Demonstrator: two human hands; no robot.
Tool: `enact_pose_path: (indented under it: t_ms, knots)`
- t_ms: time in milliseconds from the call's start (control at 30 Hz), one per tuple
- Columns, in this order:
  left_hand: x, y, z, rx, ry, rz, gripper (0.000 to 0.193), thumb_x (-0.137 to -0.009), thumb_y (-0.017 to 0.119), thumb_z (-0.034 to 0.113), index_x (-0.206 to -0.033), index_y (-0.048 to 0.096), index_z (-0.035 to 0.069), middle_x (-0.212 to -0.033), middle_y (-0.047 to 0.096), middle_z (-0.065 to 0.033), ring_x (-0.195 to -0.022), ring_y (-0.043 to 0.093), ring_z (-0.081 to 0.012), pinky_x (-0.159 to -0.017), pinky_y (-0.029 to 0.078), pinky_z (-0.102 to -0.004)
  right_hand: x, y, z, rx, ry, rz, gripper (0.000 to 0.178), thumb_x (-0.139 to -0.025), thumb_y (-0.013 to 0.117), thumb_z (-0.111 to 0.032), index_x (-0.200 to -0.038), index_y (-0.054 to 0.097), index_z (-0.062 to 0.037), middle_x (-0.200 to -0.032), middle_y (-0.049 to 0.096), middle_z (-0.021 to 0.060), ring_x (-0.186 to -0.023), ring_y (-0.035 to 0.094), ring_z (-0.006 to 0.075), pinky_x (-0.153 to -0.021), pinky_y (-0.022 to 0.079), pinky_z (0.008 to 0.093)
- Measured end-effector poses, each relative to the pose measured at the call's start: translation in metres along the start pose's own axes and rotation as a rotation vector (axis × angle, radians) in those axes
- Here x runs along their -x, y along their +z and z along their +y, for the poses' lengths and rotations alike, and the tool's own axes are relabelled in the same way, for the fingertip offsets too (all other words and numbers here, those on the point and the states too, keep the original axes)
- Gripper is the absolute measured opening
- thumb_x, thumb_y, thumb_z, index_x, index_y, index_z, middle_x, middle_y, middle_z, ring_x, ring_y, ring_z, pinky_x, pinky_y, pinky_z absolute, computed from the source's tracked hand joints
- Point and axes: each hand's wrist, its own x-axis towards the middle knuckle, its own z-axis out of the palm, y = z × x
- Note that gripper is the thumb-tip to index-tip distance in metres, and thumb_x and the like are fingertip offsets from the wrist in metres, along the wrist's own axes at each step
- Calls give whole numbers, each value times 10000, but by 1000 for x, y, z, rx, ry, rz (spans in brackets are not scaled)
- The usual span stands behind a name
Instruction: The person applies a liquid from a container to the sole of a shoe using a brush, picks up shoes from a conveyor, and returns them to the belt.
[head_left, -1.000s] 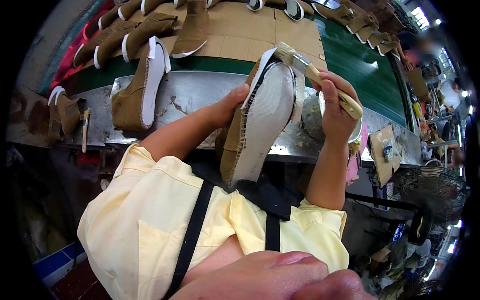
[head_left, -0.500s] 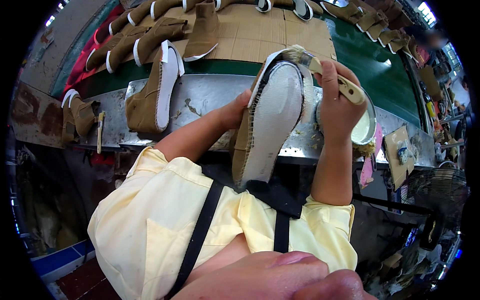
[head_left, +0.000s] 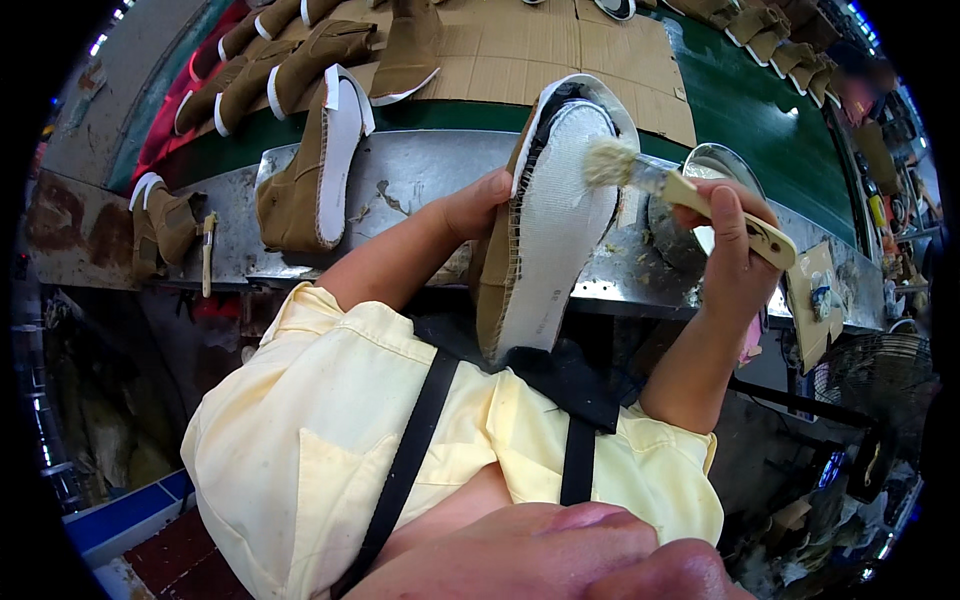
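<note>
A brown boot (head_left: 490,275) is held with its pale woven sole (head_left: 550,215) turned up and its toe pointing away from me. My left hand (head_left: 478,207) grips its left side, the fingers partly hidden behind it. Dark stitching runs along the sole's edge, and a white band stands up around the toe. My right hand (head_left: 738,235) is closed around the wooden handle of a flat paintbrush (head_left: 650,178). Its pale, clotted bristles are at the right part of the sole near the toe; whether they touch is unclear. Behind the brush stands a metal bowl (head_left: 748,165) with white paste.
Another brown boot (head_left: 290,205) lies on the metal bench (head_left: 400,160), sole showing. Farther left are a smaller boot (head_left: 165,225) and a second brush (head_left: 208,255). Several boots stand on cardboard (head_left: 520,55) over a green surface (head_left: 780,130). A fan (head_left: 870,375) is at the right.
The brush has moved from the toe's far right rim onto or over the sole, bristles now pointing left. My right hand has shifted right and nearer. My left hand keeps its hold on the boot.
</note>
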Motion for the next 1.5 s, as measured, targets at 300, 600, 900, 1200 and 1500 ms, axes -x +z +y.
enact_pose_path:
  t_ms: [300, 600, 900, 1200, 1500]
  knots:
    - [2, -5, -8, 94, -26, -6, 831, -714, 506, 675, -1237, 417, 36, -1159, 513, -107, -1025, 514, -195, -878, 419, -335, 3, -17, -1, -58, -36, -156, 131, -826, 584, -92, -825, 625, 32, -787, 632, 138, -631, 602, 149, -570, 504, 248]
    - [2, 0, -9, 11, -10, 15, 809, -740, 462, 680, -1235, 419, 41, -1153, 513, -104, -1046, 492, -185, -888, 407, -330, -13, 21, 20, -250, -70, 10, 159, -841, 579, -117, -901, 612, 26, -853, 644, 147, -677, 635, 185, -631, 532, 285]
    - [-8, 13, 3, -24, -42, 29, 963, -611, 549, 737, -1247, 395, 31, -1144, 517, -133, -1020, 531, -225, -878, 424, -344, -20, 28, 37, -359, -75, -137, 152, -830, 601, -128, -885, 631, 10, -796, 650, 129, -654, 636, 156, -612, 528, 253]
    - [-5, 2, -8, 50, -13, 35, 860, -691, 524, 684, -1247, 400, 39, -1170, 506, -111, -1061, 502, -202, -905, 404, -345, -4, 36, 20, 82, -345, -229, 210, -702, 634, 36, -897, 652, -37, -964, 624, 131, -839, 615, 204, -706, 488, 258]
    - [-1, -21, -25, -45, -35, 56, 642, -761, 533, 576, -1191, 455, 107, -1120, 529, -53, -1020, 505, -170, -893, 403, -349, 20, 19, -13, 194, -377, -360, 324, -577, 614, 108, -847, 675, -59, -977, 599, 143, -841, 606, 225, -694, 483, 263]
